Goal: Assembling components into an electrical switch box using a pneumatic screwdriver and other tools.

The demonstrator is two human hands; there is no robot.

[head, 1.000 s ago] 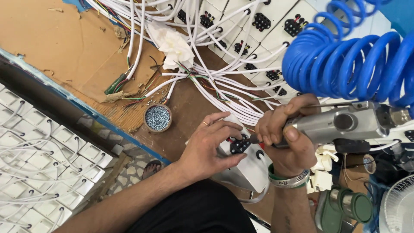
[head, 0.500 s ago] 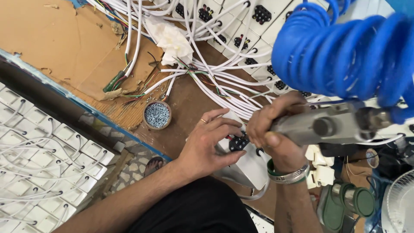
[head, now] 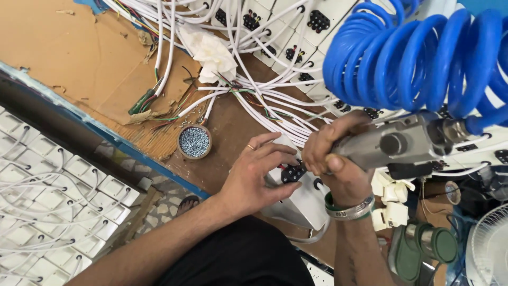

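- While the right hand has a full clenched grip around the grey pneumatic screwdriver, the left hand is spread, fingers loosely curled, pressing down on the white socket box just right of the frame's centre.
- Left thumb sits along the box's lower edge, fingertips near the black socket insert; so it's steadying the box, not wrapped around it.
- Tool tip is totally hidden behind the right fingers, can't make out where it meets the box.
- Screwdriver's long axis runs roughly left-right, slightly tilted, nose pointing left toward the box, back end joined to the blue coiled air hose at upper right, which runs off the frame.
- Box is mostly covered by both hands, resting on the brown table.
- Little round tin of screws sits just left of the left hand, near a tangle of white cables.
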